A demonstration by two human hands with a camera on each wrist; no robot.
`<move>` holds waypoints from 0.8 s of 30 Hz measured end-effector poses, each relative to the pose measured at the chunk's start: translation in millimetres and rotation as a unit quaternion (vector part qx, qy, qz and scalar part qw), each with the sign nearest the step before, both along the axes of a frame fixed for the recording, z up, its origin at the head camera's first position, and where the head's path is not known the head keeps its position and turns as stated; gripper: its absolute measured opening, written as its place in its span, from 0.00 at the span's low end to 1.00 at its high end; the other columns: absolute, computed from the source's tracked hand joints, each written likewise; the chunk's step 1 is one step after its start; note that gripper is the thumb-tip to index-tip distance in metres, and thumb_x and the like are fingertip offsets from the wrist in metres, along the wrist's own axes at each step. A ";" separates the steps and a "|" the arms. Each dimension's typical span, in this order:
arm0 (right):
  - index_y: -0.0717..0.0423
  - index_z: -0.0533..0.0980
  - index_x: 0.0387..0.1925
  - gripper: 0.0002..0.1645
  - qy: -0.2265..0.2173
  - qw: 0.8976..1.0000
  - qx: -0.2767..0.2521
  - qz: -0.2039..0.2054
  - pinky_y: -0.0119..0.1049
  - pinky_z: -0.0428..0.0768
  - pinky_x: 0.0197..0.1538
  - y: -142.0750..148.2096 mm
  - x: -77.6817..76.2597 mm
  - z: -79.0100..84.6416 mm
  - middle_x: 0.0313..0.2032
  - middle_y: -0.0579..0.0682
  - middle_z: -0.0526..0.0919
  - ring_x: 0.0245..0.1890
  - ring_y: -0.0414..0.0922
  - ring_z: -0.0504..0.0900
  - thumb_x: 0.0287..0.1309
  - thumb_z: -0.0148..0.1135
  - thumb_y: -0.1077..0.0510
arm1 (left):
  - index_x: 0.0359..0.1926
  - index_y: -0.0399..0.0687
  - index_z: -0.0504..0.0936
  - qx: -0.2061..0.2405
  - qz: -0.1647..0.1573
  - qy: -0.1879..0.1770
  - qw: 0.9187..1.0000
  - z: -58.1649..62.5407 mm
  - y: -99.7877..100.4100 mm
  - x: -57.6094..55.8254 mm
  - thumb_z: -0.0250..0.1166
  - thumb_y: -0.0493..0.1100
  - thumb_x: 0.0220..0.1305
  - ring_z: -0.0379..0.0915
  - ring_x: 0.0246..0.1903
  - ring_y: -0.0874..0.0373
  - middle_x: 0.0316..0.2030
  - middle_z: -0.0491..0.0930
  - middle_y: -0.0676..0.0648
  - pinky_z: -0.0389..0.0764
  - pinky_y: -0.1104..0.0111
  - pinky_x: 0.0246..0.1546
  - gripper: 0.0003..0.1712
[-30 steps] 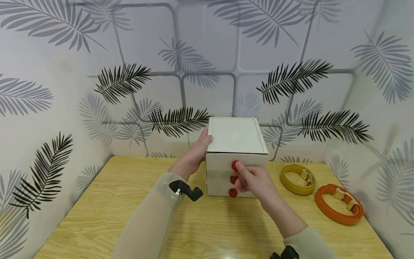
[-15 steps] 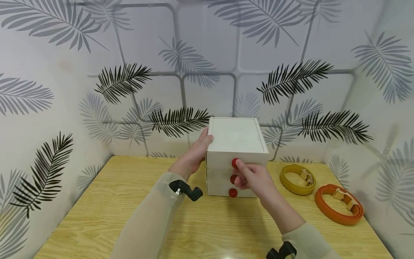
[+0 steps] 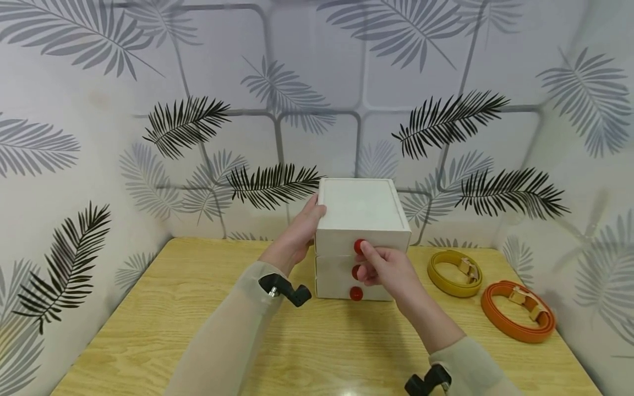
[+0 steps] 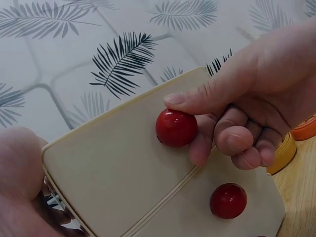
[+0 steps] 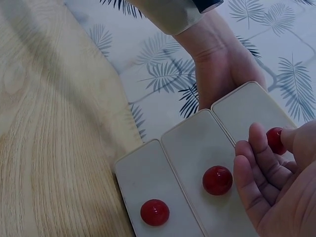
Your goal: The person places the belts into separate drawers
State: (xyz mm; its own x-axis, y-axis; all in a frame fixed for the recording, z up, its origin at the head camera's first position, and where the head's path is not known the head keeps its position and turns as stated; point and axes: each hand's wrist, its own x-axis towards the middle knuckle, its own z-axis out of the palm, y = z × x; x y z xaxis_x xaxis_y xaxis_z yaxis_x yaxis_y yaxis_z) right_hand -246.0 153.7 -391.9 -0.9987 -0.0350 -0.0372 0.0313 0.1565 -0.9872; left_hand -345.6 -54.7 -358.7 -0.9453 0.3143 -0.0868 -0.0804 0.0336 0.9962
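A small white drawer box with three stacked drawers stands at the back of the table. Each drawer front carries a round red knob. My right hand pinches the top knob between thumb and forefinger, its other fingers loosely curled in front of the middle knob. The top drawer front sits flush under the box's top. My left hand lies flat along the box's left side, thumb at the top edge. Its fingers are partly hidden behind the box. The bottom knob is untouched.
To the right of the box lie a coiled yellow belt and a coiled orange belt, both with gold-coloured buckles. The wooden table runs back to a leaf-patterned wall, with similar walls on both sides.
My right hand has moved slightly back and up with the top knob, pushing the drawer in. The dark gap under the box's top has gone. My left hand has stayed in place.
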 end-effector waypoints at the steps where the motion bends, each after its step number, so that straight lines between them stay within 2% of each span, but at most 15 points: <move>1: 0.72 0.85 0.51 0.33 0.000 1.000 0.000 0.001 0.36 0.87 0.41 -0.3 0.0 -0.4 0.27 0.53 0.87 0.32 0.45 0.85 0.85 0.59 0.41 | 0.91 0.72 0.43 -0.001 0.002 -0.002 1.000 0.1 0.0 0.3 0.45 0.55 0.89 0.41 0.85 0.43 0.89 0.43 0.51 0.50 0.36 0.80 0.39; 6: 0.71 0.85 0.51 0.33 0.000 1.000 0.000 -0.001 0.37 0.87 0.41 -1.6 2.0 -2.5 0.27 0.52 0.86 0.32 0.47 0.84 0.85 0.59 0.41 | 0.91 0.72 0.45 -0.002 0.011 -0.011 1.000 0.3 0.0 0.5 0.49 0.56 0.87 0.43 0.85 0.42 0.89 0.44 0.50 0.52 0.37 0.80 0.40; 13: 0.69 0.86 0.49 0.33 0.007 1.000 0.003 -0.004 0.39 0.87 0.42 -2.5 4.2 -5.1 0.26 0.52 0.85 0.34 0.47 0.84 0.84 0.58 0.40 | 0.91 0.65 0.47 0.003 0.039 -0.010 0.999 3.4 4.9 1.2 0.54 0.60 0.86 0.47 0.83 0.39 0.87 0.49 0.42 0.54 0.37 0.78 0.43; 17: 0.68 0.86 0.50 0.33 0.008 1.000 0.002 -0.005 0.40 0.87 0.42 -1.8 5.4 -6.8 0.26 0.52 0.85 0.34 0.48 0.85 0.84 0.58 0.39 | 0.92 0.62 0.44 0.002 0.051 -0.013 0.999 3.3 9.1 1.1 0.52 0.57 0.87 0.43 0.85 0.39 0.88 0.45 0.42 0.50 0.38 0.80 0.43; 24: 0.69 0.85 0.54 0.33 0.011 1.000 0.003 0.009 0.39 0.88 0.43 1.6 7.4 -15.3 0.28 0.53 0.85 0.34 0.48 0.84 0.85 0.57 0.40 | 0.92 0.60 0.39 -0.019 0.039 0.006 0.999 1.6 9.9 0.9 0.47 0.57 0.89 0.38 0.86 0.40 0.89 0.41 0.44 0.46 0.38 0.81 0.42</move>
State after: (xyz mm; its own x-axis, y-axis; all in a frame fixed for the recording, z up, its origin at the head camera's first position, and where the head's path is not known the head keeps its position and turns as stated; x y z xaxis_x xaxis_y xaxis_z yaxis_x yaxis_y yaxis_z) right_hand -238.5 155.3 -407.2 -0.9985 -0.0525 -0.0159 0.0071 0.1635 -0.9865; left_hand -344.7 -44.8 -357.1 -0.9680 0.2361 -0.0854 -0.0721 0.0645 0.9953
